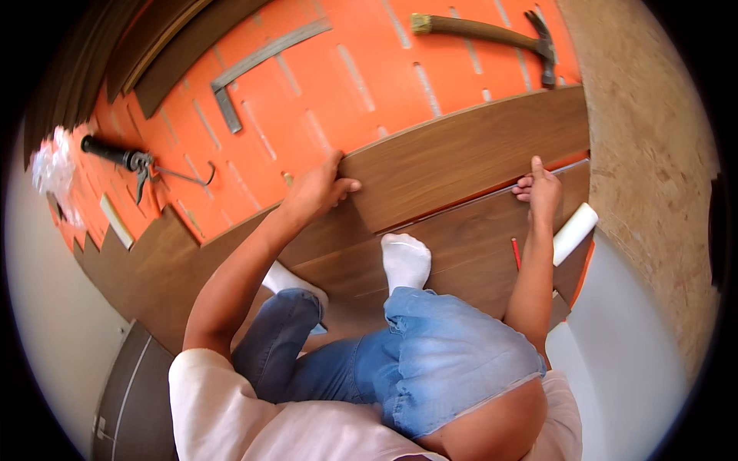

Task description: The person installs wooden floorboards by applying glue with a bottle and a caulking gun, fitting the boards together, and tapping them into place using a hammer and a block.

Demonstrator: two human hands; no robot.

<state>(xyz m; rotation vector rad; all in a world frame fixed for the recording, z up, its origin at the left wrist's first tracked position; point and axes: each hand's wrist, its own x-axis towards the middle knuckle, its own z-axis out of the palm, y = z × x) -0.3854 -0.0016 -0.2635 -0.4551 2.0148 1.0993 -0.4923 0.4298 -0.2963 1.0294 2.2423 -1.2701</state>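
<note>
A loose brown wood-look floor plank [469, 150] lies at a slight angle beside the laid floor planks [469, 242]; a narrow gap showing orange runs between them. My left hand [317, 190] grips the plank's left end, its fingers at the far corner and its thumb over the end. Along the near edge of that plank, my right hand [541, 190] rests at the gap. Its index finger reaches onto the plank while the other fingers bend toward the gap, and nothing shows in them. Near my right forearm are a red pencil [516, 253] and a white roll [575, 233].
Orange underlayment [307, 100] spreads beyond the planks, bearing a claw hammer [492, 34], a metal square [265, 58] and a caulking gun [138, 163]. Stacked planks [181, 46] stand at the far left beside clear plastic wrap [55, 173]. Chipboard [630, 115] borders the right side.
</note>
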